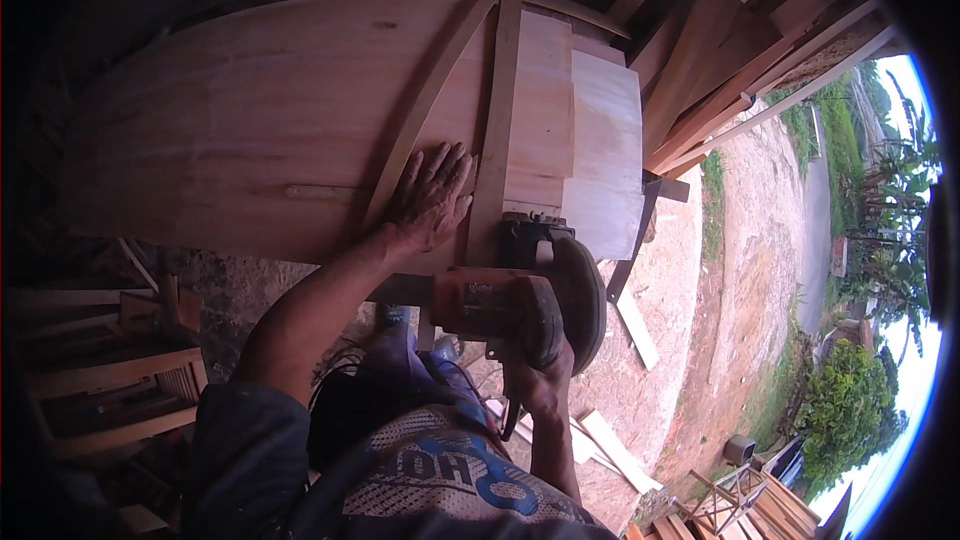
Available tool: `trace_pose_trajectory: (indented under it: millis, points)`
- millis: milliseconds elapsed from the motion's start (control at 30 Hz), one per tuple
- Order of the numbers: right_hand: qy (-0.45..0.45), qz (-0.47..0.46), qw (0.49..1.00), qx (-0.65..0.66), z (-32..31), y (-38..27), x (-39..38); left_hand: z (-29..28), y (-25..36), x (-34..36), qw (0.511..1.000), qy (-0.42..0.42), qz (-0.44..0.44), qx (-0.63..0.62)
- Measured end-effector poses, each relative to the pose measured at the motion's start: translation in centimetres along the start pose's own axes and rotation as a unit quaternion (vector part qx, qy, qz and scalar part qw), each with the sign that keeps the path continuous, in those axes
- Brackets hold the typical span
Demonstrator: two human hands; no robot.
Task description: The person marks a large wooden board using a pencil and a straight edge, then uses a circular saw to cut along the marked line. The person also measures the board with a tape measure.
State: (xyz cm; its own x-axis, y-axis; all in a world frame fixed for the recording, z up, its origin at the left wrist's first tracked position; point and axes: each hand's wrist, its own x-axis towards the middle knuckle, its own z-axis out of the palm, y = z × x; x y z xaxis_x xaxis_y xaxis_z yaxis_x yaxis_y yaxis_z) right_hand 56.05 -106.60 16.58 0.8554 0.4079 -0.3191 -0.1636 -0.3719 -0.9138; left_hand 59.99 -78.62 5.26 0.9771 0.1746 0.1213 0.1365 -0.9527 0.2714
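Observation:
My left hand (432, 198) lies flat with fingers spread, pressing down where two long wooden strips (503, 90) come close to the near side of a large plywood sheet (250, 120). The strips meet at the far edge and part toward me. In my right hand (545, 380) is the rear handle of a circular saw (490, 308), its dark round guard facing right. The saw's front sits at the sheet's near edge, by the end of the right strip. Its blade is hidden, and I cannot tell whether it spins.
Smaller thin boards (605, 160) lie at the sheet's right end. Stacked planks (720, 60) lean at the far right. A wooden frame (115, 390) stands at lower left. Offcuts (610, 450) lie on the bare ground. A cord hangs beside my body.

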Motion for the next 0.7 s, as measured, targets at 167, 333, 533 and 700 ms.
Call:
trace_pose_trajectory:
  millis: [167, 333, 533, 700]
  points:
    - [-0.017, 0.016, 0.999, 0.030, -0.3, 0.6, 1.1, 0.1, 0.0, 0.1, 1.000, -0.003, 0.004, 0.001]
    - [-0.026, 0.017, 0.999, 0.045, -0.2, -0.7, 1.5, 0.5, -0.2, 0.1, 1.000, 0.008, 0.009, 0.002]
    - [-0.015, -0.029, 0.999, 0.044, 0.3, -1.9, 2.6, 0.9, -0.2, 0.2, 1.000, 0.004, 0.006, -0.002]
    - [-0.042, 0.015, 0.997, 0.062, -0.1, -1.8, 3.4, 1.5, -0.6, 0.2, 1.000, 0.013, 0.013, 0.005]
